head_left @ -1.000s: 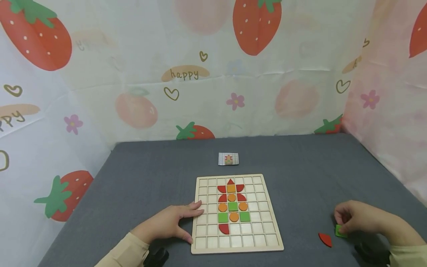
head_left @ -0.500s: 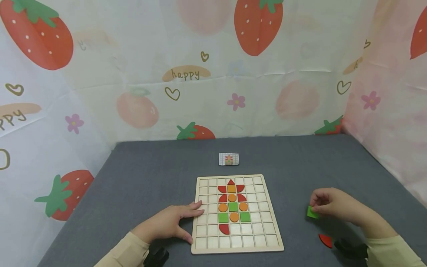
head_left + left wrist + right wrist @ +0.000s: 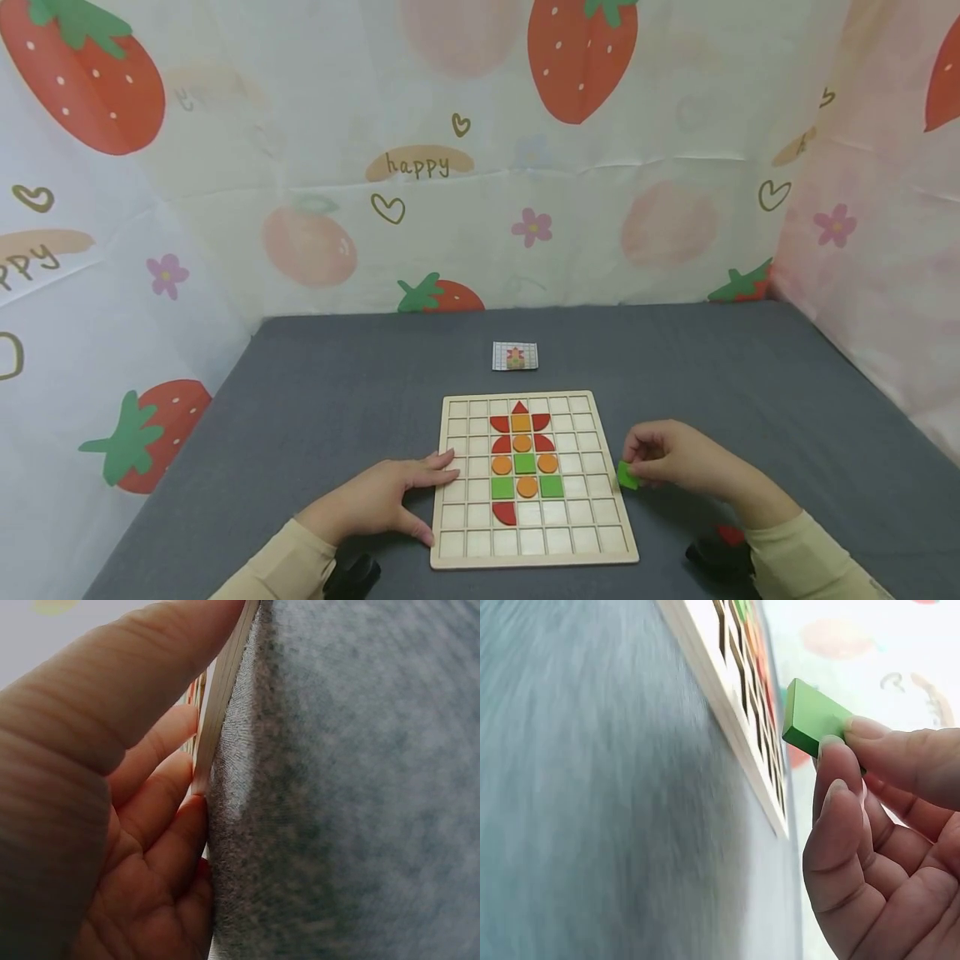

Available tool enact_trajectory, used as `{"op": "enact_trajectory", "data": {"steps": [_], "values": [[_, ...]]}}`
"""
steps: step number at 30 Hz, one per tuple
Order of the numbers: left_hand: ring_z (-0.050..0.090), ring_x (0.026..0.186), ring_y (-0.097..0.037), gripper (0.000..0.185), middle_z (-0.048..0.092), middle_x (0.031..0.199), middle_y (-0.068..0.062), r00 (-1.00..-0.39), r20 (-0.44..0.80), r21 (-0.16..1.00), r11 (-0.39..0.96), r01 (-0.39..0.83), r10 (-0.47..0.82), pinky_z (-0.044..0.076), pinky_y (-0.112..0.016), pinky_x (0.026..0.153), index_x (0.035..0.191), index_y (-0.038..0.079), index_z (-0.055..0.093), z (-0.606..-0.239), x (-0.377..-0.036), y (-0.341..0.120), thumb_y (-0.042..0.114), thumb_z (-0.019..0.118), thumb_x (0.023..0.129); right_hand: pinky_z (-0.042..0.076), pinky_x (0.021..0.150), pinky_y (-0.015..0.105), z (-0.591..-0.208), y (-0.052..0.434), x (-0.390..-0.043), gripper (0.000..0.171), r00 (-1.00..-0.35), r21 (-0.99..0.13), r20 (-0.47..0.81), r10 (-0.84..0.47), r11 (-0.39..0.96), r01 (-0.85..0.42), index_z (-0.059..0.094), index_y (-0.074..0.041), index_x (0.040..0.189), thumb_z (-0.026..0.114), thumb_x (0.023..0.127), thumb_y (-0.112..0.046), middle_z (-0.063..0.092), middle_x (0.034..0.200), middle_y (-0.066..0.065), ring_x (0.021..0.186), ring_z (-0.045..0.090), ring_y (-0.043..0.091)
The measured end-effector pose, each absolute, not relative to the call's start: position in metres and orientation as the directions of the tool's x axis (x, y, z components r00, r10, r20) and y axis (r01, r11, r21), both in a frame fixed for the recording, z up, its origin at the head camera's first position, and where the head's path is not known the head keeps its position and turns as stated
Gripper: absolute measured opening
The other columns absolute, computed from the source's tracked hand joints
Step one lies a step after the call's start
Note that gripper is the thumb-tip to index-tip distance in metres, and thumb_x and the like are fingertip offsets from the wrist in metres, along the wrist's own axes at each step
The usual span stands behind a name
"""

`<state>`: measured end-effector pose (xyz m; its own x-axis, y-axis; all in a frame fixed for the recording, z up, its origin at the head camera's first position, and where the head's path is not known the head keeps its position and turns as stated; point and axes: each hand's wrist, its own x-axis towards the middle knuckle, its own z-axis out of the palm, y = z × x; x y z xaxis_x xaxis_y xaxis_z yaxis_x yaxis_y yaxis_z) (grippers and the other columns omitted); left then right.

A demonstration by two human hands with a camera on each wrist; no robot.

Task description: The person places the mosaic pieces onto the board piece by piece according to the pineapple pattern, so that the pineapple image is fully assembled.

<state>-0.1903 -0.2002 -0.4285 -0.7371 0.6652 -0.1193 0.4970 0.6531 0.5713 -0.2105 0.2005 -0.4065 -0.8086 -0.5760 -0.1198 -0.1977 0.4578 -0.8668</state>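
Back wall cloth: the word "happy" [image 3: 417, 165] in brown handwriting on a tan oval patch of the white strawberry-print fabric backdrop [image 3: 480, 233].
Left wall cloth: the cut-off letters "ppy" [image 3: 28, 265] on another tan patch.
Small white card [image 3: 514, 356] on the grey worktop [image 3: 337, 392]: print too small to read.

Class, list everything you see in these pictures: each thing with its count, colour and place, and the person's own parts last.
Wooden grid board: one, pale wood, on the table centre.
Red pieces: six, in the board's middle columns.
Orange pieces: five, in the same pattern.
Green square tiles: three set in the board.
Loose green square tile: one, pinched above the board's right edge.
Red piece: one, on the table at right, partly hidden.
Small pattern card: one, behind the board.
Grey table: one.
Strawberry-print curtain: all around.
Left hand: rests against the board's left edge.
Right hand: holds the loose tile.
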Motion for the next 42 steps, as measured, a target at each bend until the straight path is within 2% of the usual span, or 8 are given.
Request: {"op": "enact_trajectory", "data": {"steps": [7, 14, 23, 29, 36, 42], "values": [[0.027, 0.125, -0.010, 0.084, 0.029, 0.138, 0.008, -0.739, -0.134, 0.574, 0.660, 0.485, 0.660, 0.029, -0.034, 0.097, 0.129, 0.026, 0.041, -0.428, -0.190, -0.199, 0.053, 0.069, 0.055, 0.046, 0.052, 0.034, -0.408, 0.171, -0.210, 0.012, -0.791, -0.853, -0.109, -0.602, 0.466, -0.236, 0.056, -0.003, 0.082, 0.063, 0.079, -0.014, 0.055, 0.067, 0.006, 0.057, 0.052, 0.018], [0.028, 0.124, -0.011, 0.085, 0.029, 0.138, 0.007, -0.737, -0.112, 0.578, 0.647, 0.497, 0.666, 0.029, -0.033, 0.096, 0.129, 0.026, 0.041, -0.429, -0.191, -0.200, 0.052, 0.069, 0.054, 0.045, 0.054, 0.027, -0.411, 0.144, -0.208, 0.005, -0.779, -0.825, -0.102, -0.619, 0.489, -0.281, 0.057, -0.009, 0.079, 0.062, 0.078, -0.008, 0.053, 0.066, 0.001, 0.060, 0.049, 0.013], [0.027, 0.125, -0.012, 0.084, 0.029, 0.138, 0.007, -0.734, -0.116, 0.576, 0.647, 0.500, 0.669, 0.029, -0.035, 0.097, 0.130, 0.026, 0.041, -0.428, -0.190, -0.200, 0.053, 0.069, 0.055, 0.047, 0.057, 0.027, -0.412, 0.116, -0.205, 0.004, -0.757, -0.819, -0.092, -0.647, 0.481, -0.312, 0.059, -0.010, 0.079, 0.062, 0.079, -0.008, 0.057, 0.069, -0.002, 0.060, 0.054, 0.012], [0.028, 0.125, -0.012, 0.085, 0.028, 0.138, 0.007, -0.735, -0.115, 0.577, 0.647, 0.499, 0.669, 0.030, -0.034, 0.096, 0.130, 0.026, 0.041, -0.426, -0.189, -0.200, 0.053, 0.069, 0.055, 0.047, 0.057, 0.026, -0.411, 0.103, -0.204, 0.006, -0.753, -0.808, -0.094, -0.651, 0.492, -0.324, 0.059, -0.012, 0.076, 0.063, 0.077, -0.007, 0.058, 0.069, -0.003, 0.061, 0.055, 0.012], [0.027, 0.125, -0.011, 0.084, 0.028, 0.138, 0.007, -0.735, -0.117, 0.581, 0.646, 0.495, 0.668, 0.029, -0.034, 0.097, 0.130, 0.026, 0.041, -0.426, -0.189, -0.200, 0.052, 0.070, 0.055, 0.044, 0.057, 0.024, -0.411, 0.092, -0.204, 0.013, -0.757, -0.741, -0.072, -0.649, 0.543, -0.395, 0.058, -0.015, 0.068, 0.066, 0.073, -0.006, 0.056, 0.065, -0.008, 0.060, 0.052, 0.008], [0.027, 0.125, -0.010, 0.085, 0.028, 0.138, 0.008, -0.735, -0.122, 0.583, 0.647, 0.491, 0.667, 0.029, -0.034, 0.097, 0.130, 0.027, 0.041, -0.427, -0.189, -0.200, 0.053, 0.070, 0.054, 0.043, 0.054, 0.024, -0.410, 0.086, -0.202, 0.016, -0.754, -0.717, -0.110, -0.647, 0.577, -0.390, 0.057, -0.015, 0.064, 0.067, 0.072, -0.006, 0.055, 0.061, -0.008, 0.058, 0.051, 0.007]]}}
